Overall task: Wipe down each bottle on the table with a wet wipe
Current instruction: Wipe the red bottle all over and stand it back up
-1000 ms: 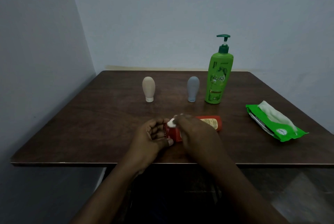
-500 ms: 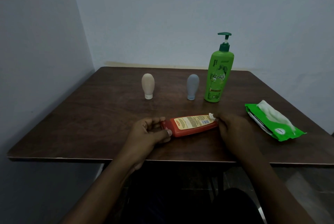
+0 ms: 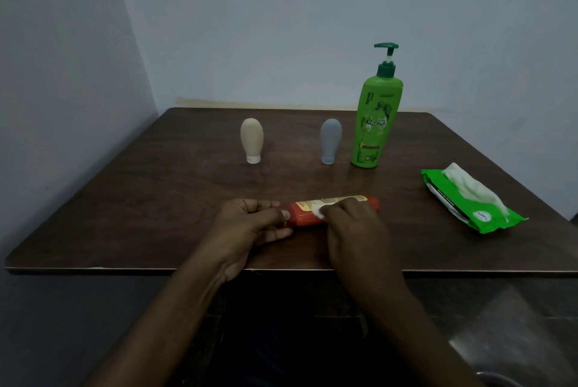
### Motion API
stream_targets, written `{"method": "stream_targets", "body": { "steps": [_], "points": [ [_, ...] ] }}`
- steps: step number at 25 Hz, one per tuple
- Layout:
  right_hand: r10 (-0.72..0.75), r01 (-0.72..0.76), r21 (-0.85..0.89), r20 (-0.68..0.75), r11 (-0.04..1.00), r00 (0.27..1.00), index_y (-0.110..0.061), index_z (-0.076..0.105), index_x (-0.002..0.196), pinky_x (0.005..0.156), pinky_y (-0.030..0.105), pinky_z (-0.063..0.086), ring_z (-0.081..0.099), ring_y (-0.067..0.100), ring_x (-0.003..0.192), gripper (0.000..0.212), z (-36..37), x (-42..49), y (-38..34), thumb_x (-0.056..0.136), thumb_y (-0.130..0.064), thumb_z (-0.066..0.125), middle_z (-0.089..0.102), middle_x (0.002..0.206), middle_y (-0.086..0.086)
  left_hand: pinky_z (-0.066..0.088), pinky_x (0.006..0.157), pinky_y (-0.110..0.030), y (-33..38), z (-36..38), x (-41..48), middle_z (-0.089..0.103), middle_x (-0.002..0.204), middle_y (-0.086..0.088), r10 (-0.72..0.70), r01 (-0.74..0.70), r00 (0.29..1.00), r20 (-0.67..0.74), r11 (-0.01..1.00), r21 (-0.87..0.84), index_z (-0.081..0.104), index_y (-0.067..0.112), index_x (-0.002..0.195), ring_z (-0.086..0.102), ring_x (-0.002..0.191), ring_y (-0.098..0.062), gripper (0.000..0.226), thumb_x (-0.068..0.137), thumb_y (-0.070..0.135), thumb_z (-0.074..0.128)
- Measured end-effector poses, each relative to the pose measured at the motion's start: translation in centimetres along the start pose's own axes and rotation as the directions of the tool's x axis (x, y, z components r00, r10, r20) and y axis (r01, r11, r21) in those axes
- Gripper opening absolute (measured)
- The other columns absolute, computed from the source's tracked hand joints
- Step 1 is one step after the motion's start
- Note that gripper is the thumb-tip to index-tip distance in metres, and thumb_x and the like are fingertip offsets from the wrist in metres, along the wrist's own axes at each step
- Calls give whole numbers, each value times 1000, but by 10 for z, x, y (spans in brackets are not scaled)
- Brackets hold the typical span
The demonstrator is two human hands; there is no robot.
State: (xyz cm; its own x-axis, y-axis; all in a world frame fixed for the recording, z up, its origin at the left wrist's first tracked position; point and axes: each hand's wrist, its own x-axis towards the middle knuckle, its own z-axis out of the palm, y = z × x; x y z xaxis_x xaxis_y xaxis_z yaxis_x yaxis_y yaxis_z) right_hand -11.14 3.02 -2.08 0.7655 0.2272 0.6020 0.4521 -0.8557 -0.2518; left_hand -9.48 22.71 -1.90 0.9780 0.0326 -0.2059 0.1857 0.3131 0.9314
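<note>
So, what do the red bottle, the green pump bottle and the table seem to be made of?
The red bottle looks like smooth plastic, with a printed label. The green pump bottle is probably glossy plastic, given its moulded pump and soft highlights. The table looks like dark wood or wood-look laminate, matte, with grain streaks.

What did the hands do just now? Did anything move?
The right hand slid the wet wipe along the red bottle to its far end, then back toward the middle. The left hand kept gripping the cap end. The beige bottle, grey bottle, green pump bottle and wipe pack stayed put.
</note>
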Motion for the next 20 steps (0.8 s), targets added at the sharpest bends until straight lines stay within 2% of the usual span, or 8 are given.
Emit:
{"method": "stream_targets", "body": {
  "steps": [2,4,6,10,13,15,17,20],
  "points": [
    [-141,139,29,57,990,988,-14,67,113,75,33,51,56,21,94,29,4,-6,-22,85,-8,64,63,105,4,66,73,-30,0,0,1,77,97,-24,-10,10,1000,4,1000,0,70,-14,105,79,79,-21,17,89,-7,70],
    [-194,191,47,80,981,978,-16,65,115,75,31,50,54,20,96,29,3,-6,-21,87,-10,60,61,108,2,66,74,-29,0,1,1,76,100,-26,-22,22,1000,9,1000,3,70,-16,105,78,79,-21,18,90,-7,70],
    [-100,98,37,58,994,993,-18,65,114,77,32,48,54,19,97,28,-3,-2,3,87,-10,61,63,108,2,66,75,-30,2,1,2,73,103,-26,-28,28,1000,7,999,15,68,-19,109,75,81,-22,25,88,-6,72],
    [188,-187,-39,8,982,982,-17,67,97,70,35,45,58,25,85,11,-17,9,62,88,-12,66,63,91,5,66,73,-33,3,1,2,68,107,-27,-29,29,1000,3,1000,13,65,-20,114,68,92,-28,33,85,-7,75],
    [241,-241,-55,-3,969,971,-11,67,94,71,38,46,58,28,85,9,-15,12,60,86,-8,64,61,90,9,66,74,-33,3,1,1,69,108,-26,-22,22,1000,4,1000,19,66,-20,113,70,89,-26,32,85,-8,75],
    [171,-171,-48,-12,984,985,-11,67,99,74,37,46,57,28,89,17,-7,7,33,83,-4,64,62,96,10,66,73,-33,3,1,1,70,104,-23,-25,25,1000,5,999,31,67,-18,112,73,81,-20,29,85,-9,74],
    [30,-30,-8,21,1000,999,-12,67,101,77,36,48,56,24,93,20,1,2,0,83,-5,65,63,101,8,67,74,-33,2,1,0,72,100,-21,-21,21,1000,4,999,31,67,-16,112,74,75,-16,28,85,-9,73],
    [-169,166,42,87,985,982,-14,67,101,74,36,47,53,23,89,17,5,2,-25,87,-7,61,62,98,5,66,76,-32,1,2,-3,76,98,-20,-4,4,1000,21,1000,18,68,-15,112,76,77,-18,27,87,-8,71]
  ]
}}
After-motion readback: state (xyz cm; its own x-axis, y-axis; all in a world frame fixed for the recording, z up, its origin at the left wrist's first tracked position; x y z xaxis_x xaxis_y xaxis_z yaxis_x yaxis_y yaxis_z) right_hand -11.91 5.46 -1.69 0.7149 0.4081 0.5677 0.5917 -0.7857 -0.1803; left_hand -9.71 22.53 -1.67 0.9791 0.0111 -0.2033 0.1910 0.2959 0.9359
